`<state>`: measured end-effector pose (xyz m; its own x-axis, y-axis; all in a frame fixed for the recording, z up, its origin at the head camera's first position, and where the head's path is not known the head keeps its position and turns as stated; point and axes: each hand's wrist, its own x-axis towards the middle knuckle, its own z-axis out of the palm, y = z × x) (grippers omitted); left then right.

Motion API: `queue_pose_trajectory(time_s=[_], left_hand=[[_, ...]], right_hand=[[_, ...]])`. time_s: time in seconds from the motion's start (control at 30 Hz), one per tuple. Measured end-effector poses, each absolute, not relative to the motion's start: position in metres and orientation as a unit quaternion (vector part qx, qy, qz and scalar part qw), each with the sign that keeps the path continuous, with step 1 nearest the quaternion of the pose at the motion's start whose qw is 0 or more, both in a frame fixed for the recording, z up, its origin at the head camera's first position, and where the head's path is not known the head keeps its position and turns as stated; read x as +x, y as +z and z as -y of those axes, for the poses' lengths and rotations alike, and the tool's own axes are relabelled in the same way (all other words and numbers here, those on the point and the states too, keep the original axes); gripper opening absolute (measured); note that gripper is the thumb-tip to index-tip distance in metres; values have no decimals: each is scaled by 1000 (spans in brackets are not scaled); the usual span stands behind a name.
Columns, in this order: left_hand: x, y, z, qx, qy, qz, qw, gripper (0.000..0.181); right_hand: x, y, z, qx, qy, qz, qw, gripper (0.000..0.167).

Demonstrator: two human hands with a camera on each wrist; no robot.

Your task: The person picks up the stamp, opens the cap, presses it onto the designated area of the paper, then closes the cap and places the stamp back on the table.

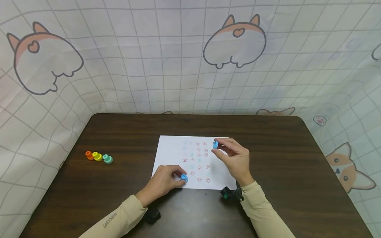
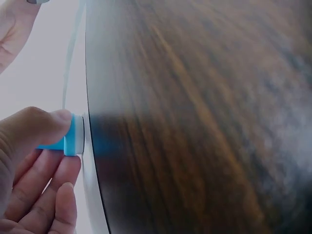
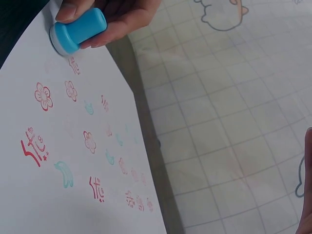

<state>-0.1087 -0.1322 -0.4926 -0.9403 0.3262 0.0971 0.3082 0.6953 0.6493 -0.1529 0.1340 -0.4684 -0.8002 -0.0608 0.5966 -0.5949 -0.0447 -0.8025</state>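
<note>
Close to the near edge of the white paper (image 1: 171, 152), my left hand (image 1: 163, 180) pinches a blue stamp (image 1: 184, 178) between thumb and fingers. In the left wrist view the stamp (image 2: 73, 135) has its flat end against or just over the sheet; I cannot tell which. My right hand (image 1: 233, 157) is over the paper's right side, pinching a small blue piece (image 1: 215, 144), perhaps a cap. Only a strip of the right hand (image 3: 307, 190) appears in the right wrist view. Red flower prints (image 3: 43, 96), red character prints and teal prints mark the sheet.
Orange (image 1: 89, 155), yellow (image 1: 97, 156) and teal (image 1: 107, 159) stamps stand in a row on the left of the dark wooden table (image 1: 282, 148). A white gridded cloth (image 1: 178, 79) with cartoon animals hangs behind and beside the table.
</note>
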Motion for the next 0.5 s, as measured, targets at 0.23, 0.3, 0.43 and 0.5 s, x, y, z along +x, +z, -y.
queue_pose_trajectory(time_s=[0.23, 0.3, 0.43, 0.5], left_hand=[[-112, -489, 129, 185, 328, -926, 17, 18], [-113, -487, 130, 191, 320, -928, 20, 17], [-114, -484, 129, 193, 308, -931, 25, 16], [-113, -482, 129, 190, 307, -932, 26, 16]], right_hand=[[-152, -468, -136, 244, 673, 669, 202, 39], [-153, -468, -136, 246, 670, 669, 207, 39], [-154, -467, -137, 247, 666, 672, 212, 38], [-155, -466, -137, 248, 662, 674, 215, 38]])
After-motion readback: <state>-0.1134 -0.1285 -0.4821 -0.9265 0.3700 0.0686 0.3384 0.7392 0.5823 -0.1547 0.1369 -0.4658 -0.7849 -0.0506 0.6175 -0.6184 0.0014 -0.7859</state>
